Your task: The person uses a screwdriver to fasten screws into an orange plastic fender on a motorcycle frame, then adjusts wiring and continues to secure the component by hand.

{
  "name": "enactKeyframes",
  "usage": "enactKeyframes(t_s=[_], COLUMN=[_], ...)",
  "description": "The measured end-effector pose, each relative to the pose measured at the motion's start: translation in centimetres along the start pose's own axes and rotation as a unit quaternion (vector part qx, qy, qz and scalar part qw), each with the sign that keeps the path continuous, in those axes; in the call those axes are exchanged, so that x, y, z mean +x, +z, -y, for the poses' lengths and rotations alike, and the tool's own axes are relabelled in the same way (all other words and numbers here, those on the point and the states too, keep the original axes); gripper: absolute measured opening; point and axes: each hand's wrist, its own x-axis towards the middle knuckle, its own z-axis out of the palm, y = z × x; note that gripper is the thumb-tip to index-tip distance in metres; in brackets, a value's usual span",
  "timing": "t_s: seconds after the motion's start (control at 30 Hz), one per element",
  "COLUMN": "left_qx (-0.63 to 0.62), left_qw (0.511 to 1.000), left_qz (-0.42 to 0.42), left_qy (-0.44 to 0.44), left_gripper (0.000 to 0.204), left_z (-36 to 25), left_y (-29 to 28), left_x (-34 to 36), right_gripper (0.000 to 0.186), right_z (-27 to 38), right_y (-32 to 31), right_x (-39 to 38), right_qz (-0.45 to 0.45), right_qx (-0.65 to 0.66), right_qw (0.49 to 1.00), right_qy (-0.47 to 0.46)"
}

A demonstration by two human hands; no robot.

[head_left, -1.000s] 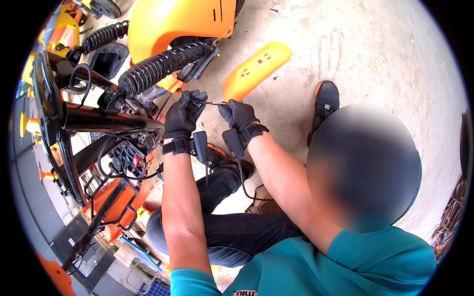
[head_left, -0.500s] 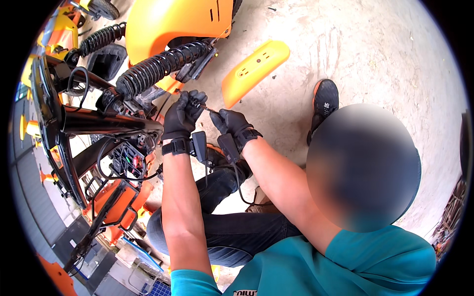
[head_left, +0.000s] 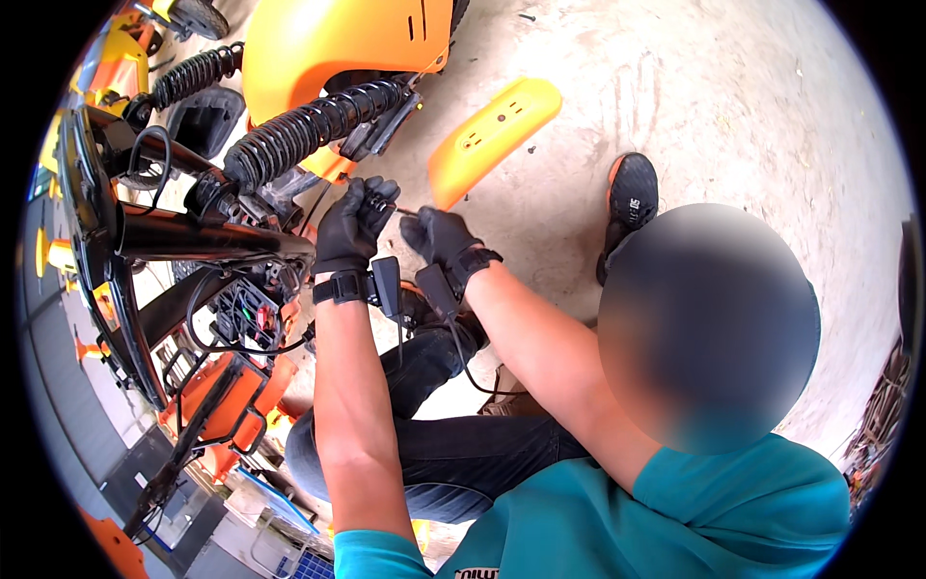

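Both of my hands wear black gloves and meet just beyond the end of a black frame tube (head_left: 212, 236). My left hand (head_left: 353, 227) is closed palm-up, its fingers curled around one end of a small, thin metal piece (head_left: 406, 210), whose exact kind is too small to tell. From the right, my right hand (head_left: 440, 237) pinches the other end, with its fingertips partly hidden. A black coil-spring shock absorber (head_left: 313, 135) lies just beyond my left hand. Past my right hand, a long yellow-orange plastic panel (head_left: 494, 140) with slots rests on the concrete floor.
A large orange body panel (head_left: 338, 43) stands at the far side beside the shock absorber. Bundled wires (head_left: 260, 314) and an orange part (head_left: 214, 400) with black brackets fill the left. My shoe (head_left: 632, 198) is on the floor at right. Small dark bits lie near the yellow-orange panel.
My right hand has shifted slightly left and up, closer to my left hand. The left hand stays nearly in place, still closed around the metal piece.
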Motion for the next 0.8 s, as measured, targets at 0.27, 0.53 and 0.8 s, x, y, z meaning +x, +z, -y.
enactKeyframes(t_s=[0.27,0.53,0.8], left_qx=[0.038,0.012,0.04], left_qw=[0.999,0.998,0.999], left_qz=[-0.022,-0.034,0.014], left_qy=[0.021,0.044,-0.009], left_gripper=[0.025,0.026,0.034], left_z=[0.4,0.6,0.1], left_y=[-0.2,-0.6,-0.6], left_x=[0.1,0.1,0.1], right_gripper=[0.028,0.006,0.029], right_z=[7.9,7.5,8.4], right_y=[9.2,10.9,1.8], right_x=[-7.8,-9.6,-2.5], right_qz=[0.159,0.248,0.014], right_qx=[-0.327,-0.435,-0.152], right_qw=[0.815,0.752,0.945], right_qy=[-0.451,-0.429,-0.288])
